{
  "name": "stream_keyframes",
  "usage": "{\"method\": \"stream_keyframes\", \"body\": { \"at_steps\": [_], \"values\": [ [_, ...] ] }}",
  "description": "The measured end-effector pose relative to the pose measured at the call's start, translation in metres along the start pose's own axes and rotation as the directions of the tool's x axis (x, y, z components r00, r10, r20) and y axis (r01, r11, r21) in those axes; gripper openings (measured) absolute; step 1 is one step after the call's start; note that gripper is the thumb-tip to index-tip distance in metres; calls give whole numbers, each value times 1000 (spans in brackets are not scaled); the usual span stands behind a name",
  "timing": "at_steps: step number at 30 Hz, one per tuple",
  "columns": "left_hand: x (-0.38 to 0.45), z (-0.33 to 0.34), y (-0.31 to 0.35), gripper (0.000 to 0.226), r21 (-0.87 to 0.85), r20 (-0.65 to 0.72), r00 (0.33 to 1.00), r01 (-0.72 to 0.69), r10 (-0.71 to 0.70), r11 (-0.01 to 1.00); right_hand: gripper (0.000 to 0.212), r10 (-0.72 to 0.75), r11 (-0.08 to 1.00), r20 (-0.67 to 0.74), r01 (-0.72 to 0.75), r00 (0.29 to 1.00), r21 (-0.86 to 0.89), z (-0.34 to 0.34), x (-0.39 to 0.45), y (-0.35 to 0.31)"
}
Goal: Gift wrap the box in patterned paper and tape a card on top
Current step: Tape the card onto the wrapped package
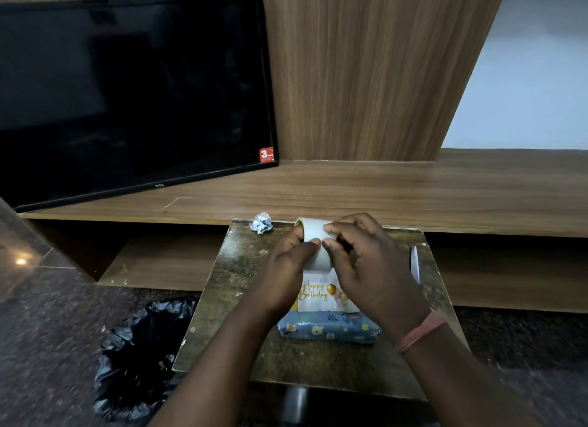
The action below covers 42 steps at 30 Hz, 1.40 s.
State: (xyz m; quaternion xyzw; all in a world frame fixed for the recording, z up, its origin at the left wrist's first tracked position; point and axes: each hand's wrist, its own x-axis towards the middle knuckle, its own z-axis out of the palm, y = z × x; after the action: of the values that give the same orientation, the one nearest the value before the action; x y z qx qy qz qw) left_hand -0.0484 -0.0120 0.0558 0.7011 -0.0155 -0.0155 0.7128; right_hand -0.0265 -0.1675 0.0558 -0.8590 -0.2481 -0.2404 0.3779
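Note:
A box wrapped in blue patterned paper lies on a small dark wooden table. On top of it rests a white "Happy Birthday" card with gold balloons. Above the card, both hands hold a roll of clear tape. My left hand grips the roll's left side. My right hand holds its right side, thumb and fingers pinched at the roll's surface. The hands hide the card's outer edges.
A crumpled paper ball lies at the table's far left corner. A white pen-like object lies near the right edge. A bin with a black bag stands left of the table. A black TV leans on the wooden shelf behind.

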Motion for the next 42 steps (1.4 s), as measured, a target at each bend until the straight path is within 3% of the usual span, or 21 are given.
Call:
{"method": "stream_keyframes", "body": {
  "at_steps": [4, 7, 12, 16, 25, 29, 34, 42],
  "values": [
    [3, -2, -3, 47, -37, -62, 998, 30, -32, 999, 15, -132, 983, -86, 120, 987, -141, 5, -3, -3],
    [1, -2, -1, 36, 97, -31, 999, -31, 34, 995, 9, -153, 984, -108, 141, 982, -111, 7, -3, -4],
    [-4, -1, 2, 22, 218, 9, 995, -99, 100, 971, 9, -47, 997, -142, 39, 989, -59, -3, 2, -7],
    [-6, -5, 2, 21, 330, 81, 993, -109, 87, 938, 7, 78, 997, -72, -76, 994, 31, -13, 7, 1],
    [-4, -18, 2, 24, 376, 176, 983, -118, 54, 919, 11, 77, 997, -43, -77, 996, -7, -11, 7, 6],
    [-3, -20, -1, 29, 344, 202, 979, -110, 41, 933, 9, 48, 998, -69, -51, 996, -45, -9, 7, 3],
    [-3, -12, 1, 22, 111, 147, 989, -19, 3, 994, 13, -16, 999, -17, 15, 1000, -39, 4, 2, -6],
    [2, -12, -1, 30, 108, 153, 988, -16, -1, 994, 10, 16, 995, -69, -22, 998, -93, 1, 0, -6]
  ]
}}
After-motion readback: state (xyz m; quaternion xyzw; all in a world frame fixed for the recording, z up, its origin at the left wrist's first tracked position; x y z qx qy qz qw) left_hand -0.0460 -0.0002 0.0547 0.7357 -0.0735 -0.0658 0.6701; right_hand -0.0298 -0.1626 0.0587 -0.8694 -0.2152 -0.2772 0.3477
